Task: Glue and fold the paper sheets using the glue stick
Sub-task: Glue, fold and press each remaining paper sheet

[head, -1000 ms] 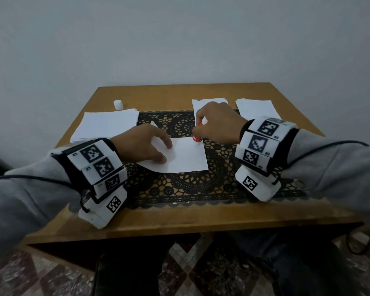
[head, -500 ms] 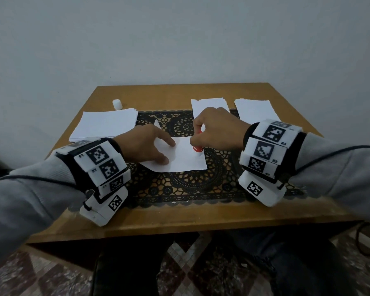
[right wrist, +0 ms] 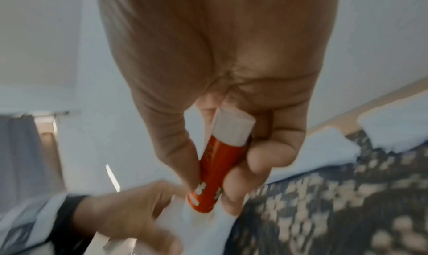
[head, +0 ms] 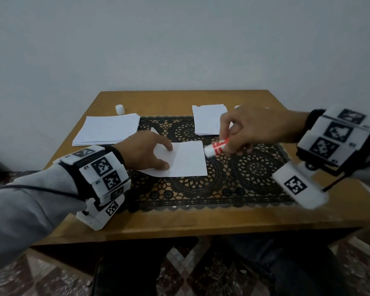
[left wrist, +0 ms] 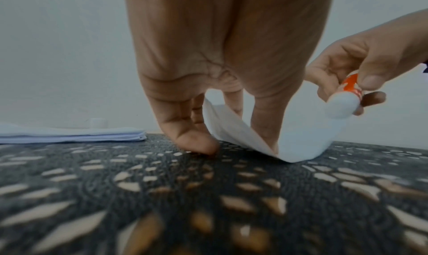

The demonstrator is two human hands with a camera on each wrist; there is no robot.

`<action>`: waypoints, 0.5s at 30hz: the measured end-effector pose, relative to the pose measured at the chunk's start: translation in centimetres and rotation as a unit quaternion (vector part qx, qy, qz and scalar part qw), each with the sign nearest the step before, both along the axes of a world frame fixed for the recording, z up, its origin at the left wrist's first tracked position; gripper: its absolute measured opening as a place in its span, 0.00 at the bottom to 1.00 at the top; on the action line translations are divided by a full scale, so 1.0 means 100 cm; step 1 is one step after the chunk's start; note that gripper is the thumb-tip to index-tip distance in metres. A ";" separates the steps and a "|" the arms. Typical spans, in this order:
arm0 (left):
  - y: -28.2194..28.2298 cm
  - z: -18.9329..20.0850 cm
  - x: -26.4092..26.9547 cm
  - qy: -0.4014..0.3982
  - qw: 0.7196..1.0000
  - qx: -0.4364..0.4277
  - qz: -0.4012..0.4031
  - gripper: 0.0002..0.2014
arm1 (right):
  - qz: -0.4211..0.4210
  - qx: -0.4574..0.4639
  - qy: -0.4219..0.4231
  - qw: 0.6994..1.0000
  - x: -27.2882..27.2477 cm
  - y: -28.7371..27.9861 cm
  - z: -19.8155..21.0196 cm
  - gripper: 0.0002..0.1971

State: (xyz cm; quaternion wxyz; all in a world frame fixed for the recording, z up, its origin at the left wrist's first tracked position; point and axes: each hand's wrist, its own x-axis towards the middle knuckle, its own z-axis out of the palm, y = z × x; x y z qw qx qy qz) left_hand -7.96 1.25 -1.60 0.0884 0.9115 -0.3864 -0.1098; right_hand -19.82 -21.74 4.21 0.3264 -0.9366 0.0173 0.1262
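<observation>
A: Background first. Plain pale wall (head: pixel 179 39), wooden table (head: pixel 179 99) pushed against it, black lace mat (head: pixel 222 184) across the middle. Near table edge runs bare wood in front of the mat.

B: Left side?

A: Stack of paper sheets (head: pixel 109 130) at the far left, overlapping the mat's left edge. Small white cap (head: pixel 119 109) just behind the stack, upright, apart from it.

B: Left hand (head: pixel 144 151)?

A: Down on the single sheet (head: pixel 186 160) at mat centre. Fingers loosely spread. The left wrist view shows the sheet's left part curled up off the mat, with the thumb (left wrist: pixel 197 143) tip on the mat itself and other fingers on the paper. Not a clear grip, more pressing.

B: Sheet edges?

A: Right and near edges lie flat and square on the mat. Left corner lifted. Bare mat in front of it, toward the near edge.

B: Right hand (head: pixel 254 127)?

A: Raised, off the table, fingers curled round the glue stick (head: pixel 216 148). Red body, white end pointing down-left, just beside the sheet's far right corner. Whether it touches the paper, can't tell.

B: Further right?

A: Second stack (head: pixel 207 122) at the far centre-right, its right side hidden by the hand. A sliver of another white pile (head: pixel 237 107) behind the hand, mostly covered. Open mat below the right wrist, out to the right edge.
</observation>
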 end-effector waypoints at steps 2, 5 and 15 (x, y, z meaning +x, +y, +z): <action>-0.001 0.001 0.001 0.005 1.000 0.008 -0.001 0.24 | -0.015 -0.002 -0.027 1.000 0.002 -0.017 0.006 0.07; -0.003 0.002 0.001 0.011 1.000 0.013 -0.001 0.25 | -0.076 -0.046 -0.109 0.990 0.015 -0.041 0.007 0.07; -0.004 0.001 0.005 0.010 1.000 0.023 -0.013 0.23 | -0.247 0.014 -0.214 0.945 0.094 -0.058 -0.017 0.14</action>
